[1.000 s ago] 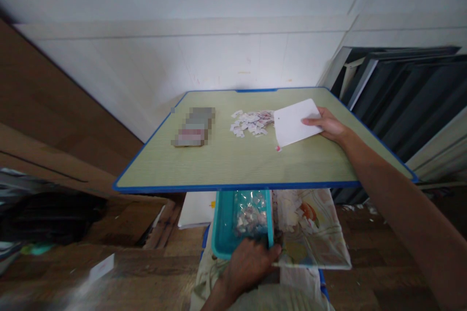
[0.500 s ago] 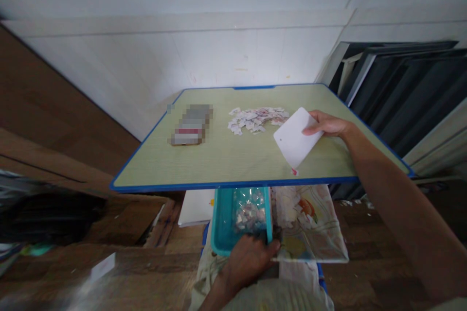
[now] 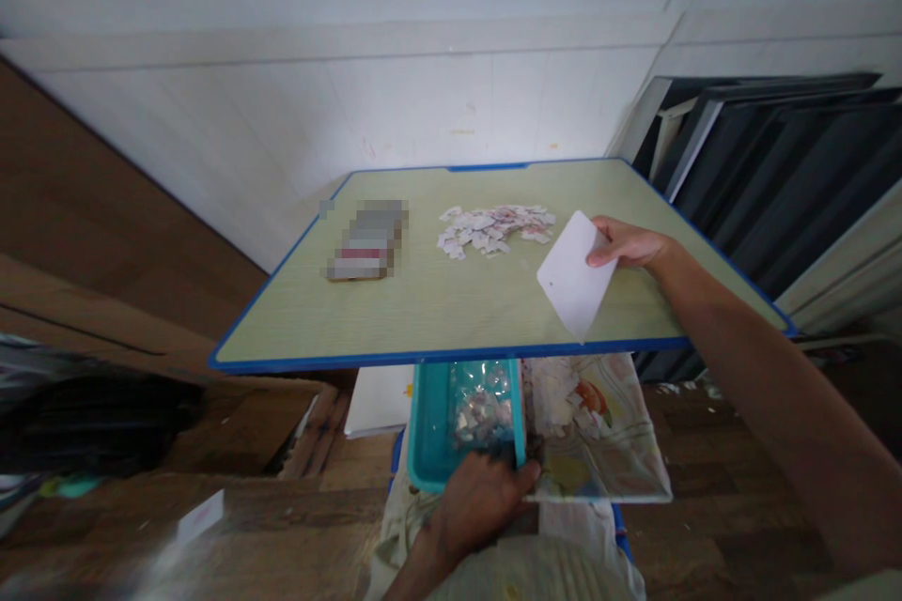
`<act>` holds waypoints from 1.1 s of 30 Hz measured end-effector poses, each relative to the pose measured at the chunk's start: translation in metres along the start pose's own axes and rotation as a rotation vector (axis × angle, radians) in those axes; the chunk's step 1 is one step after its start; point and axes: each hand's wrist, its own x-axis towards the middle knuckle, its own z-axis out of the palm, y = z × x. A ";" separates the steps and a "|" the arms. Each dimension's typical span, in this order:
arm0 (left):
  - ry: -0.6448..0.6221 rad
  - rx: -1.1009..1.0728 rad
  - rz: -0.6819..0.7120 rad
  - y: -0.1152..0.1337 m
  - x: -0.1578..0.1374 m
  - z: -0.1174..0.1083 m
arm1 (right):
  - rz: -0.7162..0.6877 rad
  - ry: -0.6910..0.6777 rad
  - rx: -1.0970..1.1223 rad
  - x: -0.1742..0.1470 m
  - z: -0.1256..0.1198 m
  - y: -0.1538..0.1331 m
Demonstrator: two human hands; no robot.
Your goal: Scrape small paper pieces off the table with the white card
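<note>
My right hand (image 3: 627, 244) pinches a white card (image 3: 578, 277) with rounded corners and a small hole, tilted over the front right of the table. The card's lowest corner points at the table's front edge. To its left lies a loose heap of small paper pieces (image 3: 493, 230). Below the tabletop, my left hand (image 3: 486, 493) is closed at the near right corner of a teal plastic tray (image 3: 431, 451), its fingers over the rim and its thumb pointing right. Inside the tray is a clear bag of small pieces (image 3: 483, 413).
The green table (image 3: 395, 329) has a blue rim. A pixelated flat object (image 3: 366, 244) rests at its left. Under it, right of the teal tray, is a patterned tray (image 3: 613, 470) with paper bits. Dark panels (image 3: 782, 169) lean at the right, by the wall.
The white card has shifted slightly right and down in my right hand. A small pink-marked piece at its lower corner no longer shows. My left hand stays put.
</note>
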 end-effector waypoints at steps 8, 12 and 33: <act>0.038 0.023 0.005 0.000 -0.001 0.000 | -0.073 0.166 0.066 0.004 -0.005 0.004; 0.016 0.020 0.009 0.000 0.000 0.000 | -0.082 0.198 0.034 0.006 -0.003 0.004; 0.034 0.006 0.003 -0.001 0.000 0.005 | -0.195 0.351 0.024 0.010 0.003 0.005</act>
